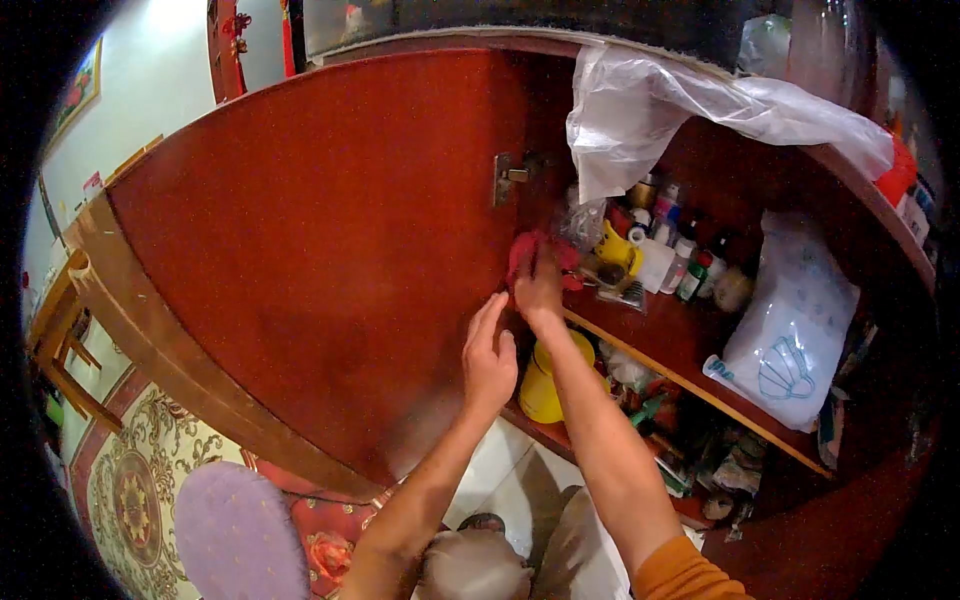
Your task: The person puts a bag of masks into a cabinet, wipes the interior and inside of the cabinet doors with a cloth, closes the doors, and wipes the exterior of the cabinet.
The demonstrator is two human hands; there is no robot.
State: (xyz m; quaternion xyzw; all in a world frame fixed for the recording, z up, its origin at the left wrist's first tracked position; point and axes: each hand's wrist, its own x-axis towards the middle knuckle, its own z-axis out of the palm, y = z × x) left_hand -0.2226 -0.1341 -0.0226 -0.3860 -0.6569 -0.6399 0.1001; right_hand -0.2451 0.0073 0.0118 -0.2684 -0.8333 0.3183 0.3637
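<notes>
- The orange sleeve (685, 572) is the nearest to the camera; from it the arm goes forward to the grip.
- The right hand (541, 292) has its fingers on the red cloth (522, 252), which lies under and around them, beside the cabinet door (330, 250). Whether they pinch it or only press it, I cannot tell.
- The left hand (489, 370) is empty, just below the grip, with its fingers extended.
- For good handling, in my judgement, the loose folds should be gathered under the palm, because small things stand just beside and a hanging fold could tip them.
- I count two hands, one red cloth and one orange sleeve.
- Right of the grip: one yellow cup (620, 250), one white bag (790, 330) farther away, and several bottles, too crowded for a sure count.
- Below the grip: one yellow container (542, 388).
- Above the grip: one metal hinge (502, 180).
</notes>
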